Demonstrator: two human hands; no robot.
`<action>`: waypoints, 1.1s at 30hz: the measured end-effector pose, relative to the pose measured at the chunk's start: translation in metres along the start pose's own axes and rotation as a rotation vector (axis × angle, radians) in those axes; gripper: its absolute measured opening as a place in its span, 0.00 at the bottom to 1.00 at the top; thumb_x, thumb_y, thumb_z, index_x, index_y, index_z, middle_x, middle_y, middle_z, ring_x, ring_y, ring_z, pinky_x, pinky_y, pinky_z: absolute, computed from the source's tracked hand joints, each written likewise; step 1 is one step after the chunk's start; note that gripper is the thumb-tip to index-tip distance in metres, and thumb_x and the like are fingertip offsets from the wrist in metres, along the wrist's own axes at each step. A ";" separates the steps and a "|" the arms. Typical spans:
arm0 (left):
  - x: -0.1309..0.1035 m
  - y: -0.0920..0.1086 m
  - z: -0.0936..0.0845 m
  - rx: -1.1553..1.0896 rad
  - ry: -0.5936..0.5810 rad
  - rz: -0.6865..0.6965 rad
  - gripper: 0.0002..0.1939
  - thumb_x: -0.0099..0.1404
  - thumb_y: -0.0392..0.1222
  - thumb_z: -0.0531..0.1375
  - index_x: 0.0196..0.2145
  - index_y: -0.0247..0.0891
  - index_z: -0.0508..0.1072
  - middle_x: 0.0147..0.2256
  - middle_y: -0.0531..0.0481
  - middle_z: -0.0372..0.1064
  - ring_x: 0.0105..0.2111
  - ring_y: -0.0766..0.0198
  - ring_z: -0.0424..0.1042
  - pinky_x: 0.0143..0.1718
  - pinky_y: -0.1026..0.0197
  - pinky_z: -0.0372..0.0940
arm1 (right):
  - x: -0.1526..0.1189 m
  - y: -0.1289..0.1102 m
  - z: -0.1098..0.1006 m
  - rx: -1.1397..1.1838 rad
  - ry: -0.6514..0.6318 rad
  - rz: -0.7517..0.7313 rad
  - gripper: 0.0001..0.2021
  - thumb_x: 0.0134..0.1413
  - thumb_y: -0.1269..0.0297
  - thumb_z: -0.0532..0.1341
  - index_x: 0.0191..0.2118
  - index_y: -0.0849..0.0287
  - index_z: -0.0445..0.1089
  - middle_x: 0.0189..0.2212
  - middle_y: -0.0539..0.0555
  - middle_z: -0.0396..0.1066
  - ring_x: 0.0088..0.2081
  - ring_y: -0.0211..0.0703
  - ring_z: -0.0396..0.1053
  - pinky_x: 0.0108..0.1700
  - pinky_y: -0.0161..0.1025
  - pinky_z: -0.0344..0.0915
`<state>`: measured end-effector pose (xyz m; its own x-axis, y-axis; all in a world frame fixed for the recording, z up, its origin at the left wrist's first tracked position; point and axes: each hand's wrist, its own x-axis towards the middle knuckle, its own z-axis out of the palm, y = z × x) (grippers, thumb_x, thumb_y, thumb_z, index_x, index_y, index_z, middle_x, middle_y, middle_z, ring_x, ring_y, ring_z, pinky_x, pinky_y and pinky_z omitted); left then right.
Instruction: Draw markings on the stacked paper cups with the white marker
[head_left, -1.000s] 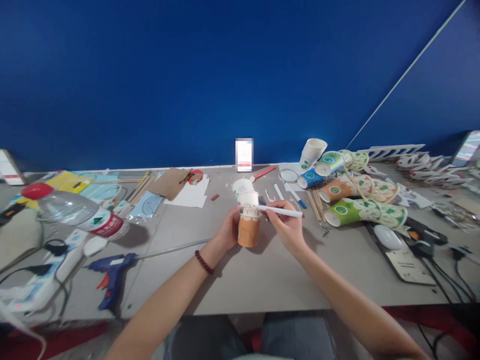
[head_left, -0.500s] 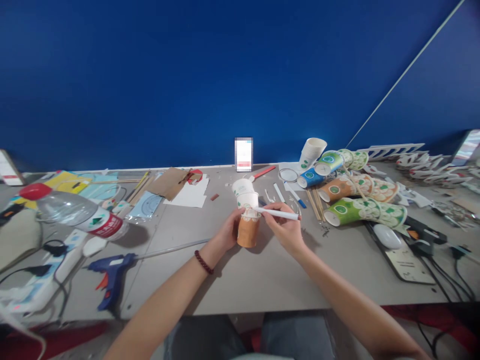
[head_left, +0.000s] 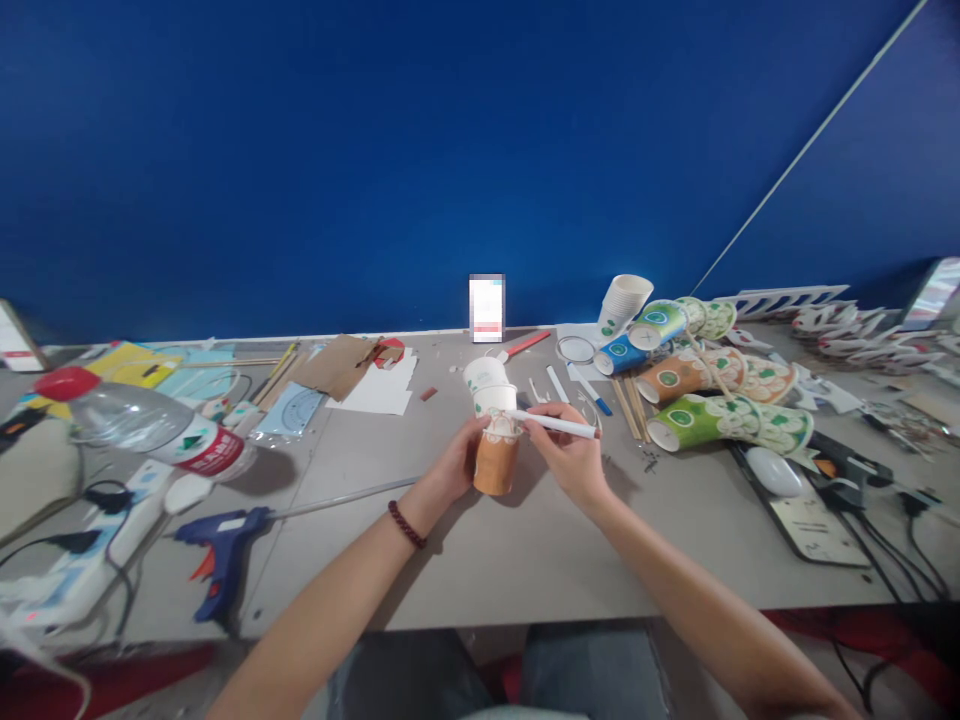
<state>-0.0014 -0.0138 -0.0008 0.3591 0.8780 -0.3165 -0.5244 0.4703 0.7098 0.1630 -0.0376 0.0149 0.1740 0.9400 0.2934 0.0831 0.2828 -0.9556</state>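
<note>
An orange-brown paper cup (head_left: pixel 496 465) is joined at its rim to white paper cups (head_left: pixel 489 388) with green prints. My left hand (head_left: pixel 456 462) is wrapped round the left side of this cup piece, its fingers partly hidden behind it. Between the thumb and fingers of my right hand (head_left: pixel 574 460) is a white marker pen (head_left: pixel 559 425), lying nearly level. Its tip meets the patterned white band near the middle of the piece; whether it is touching I cannot tell.
To the left lie a blue glue gun (head_left: pixel 221 555), a plastic bottle (head_left: pixel 161 425) and a power strip (head_left: pixel 97 560). Further right are several joined coloured cups (head_left: pixel 686 422), a stack of white cups (head_left: pixel 625 305) and wooden sticks (head_left: pixel 630 410). A phone (head_left: pixel 487 308) leans on the blue wall.
The marker's tip has shifted very slightly up and left along the patterned band, my right hand moving with it. My left hand keeps the cups in place.
</note>
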 end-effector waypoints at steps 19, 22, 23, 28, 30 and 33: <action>-0.001 0.002 0.001 0.006 -0.008 -0.030 0.20 0.53 0.51 0.68 0.39 0.33 0.78 0.34 0.43 0.78 0.33 0.54 0.76 0.40 0.55 0.66 | 0.000 0.002 0.000 0.121 0.038 0.041 0.12 0.52 0.53 0.69 0.36 0.55 0.73 0.31 0.51 0.75 0.33 0.43 0.77 0.34 0.40 0.76; -0.002 0.002 0.001 0.011 -0.001 -0.035 0.21 0.52 0.51 0.69 0.39 0.34 0.78 0.34 0.44 0.79 0.33 0.54 0.76 0.40 0.54 0.66 | 0.000 0.002 0.000 0.122 0.032 0.035 0.12 0.54 0.53 0.68 0.36 0.55 0.72 0.31 0.51 0.75 0.34 0.43 0.77 0.34 0.39 0.77; -0.001 0.002 0.001 0.010 -0.003 -0.031 0.21 0.52 0.51 0.69 0.39 0.33 0.77 0.34 0.44 0.79 0.33 0.54 0.76 0.40 0.54 0.66 | 0.000 0.002 0.000 0.123 0.030 0.035 0.11 0.55 0.53 0.68 0.36 0.55 0.72 0.31 0.51 0.75 0.33 0.43 0.77 0.34 0.39 0.77; -0.001 0.002 0.001 0.000 -0.014 -0.032 0.23 0.51 0.51 0.69 0.40 0.33 0.77 0.33 0.44 0.78 0.32 0.55 0.76 0.38 0.55 0.66 | 0.000 0.003 0.000 0.117 0.028 0.020 0.13 0.55 0.52 0.67 0.36 0.56 0.71 0.31 0.51 0.74 0.33 0.43 0.77 0.34 0.40 0.77; -0.001 0.002 0.002 -0.003 -0.007 -0.035 0.24 0.50 0.51 0.70 0.40 0.32 0.77 0.34 0.44 0.78 0.32 0.55 0.76 0.38 0.55 0.66 | 0.001 0.004 0.000 0.113 0.031 0.014 0.14 0.55 0.51 0.67 0.36 0.57 0.71 0.30 0.52 0.74 0.32 0.44 0.77 0.33 0.41 0.77; -0.002 0.002 0.001 -0.008 -0.003 -0.041 0.23 0.52 0.51 0.69 0.40 0.32 0.77 0.34 0.44 0.78 0.32 0.55 0.76 0.39 0.55 0.66 | 0.001 0.007 -0.001 0.107 0.031 0.003 0.14 0.55 0.50 0.66 0.35 0.57 0.70 0.30 0.52 0.74 0.32 0.44 0.77 0.32 0.41 0.77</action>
<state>-0.0021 -0.0143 0.0022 0.3829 0.8575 -0.3435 -0.5150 0.5069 0.6913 0.1645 -0.0352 0.0089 0.2049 0.9351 0.2892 -0.0230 0.3000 -0.9537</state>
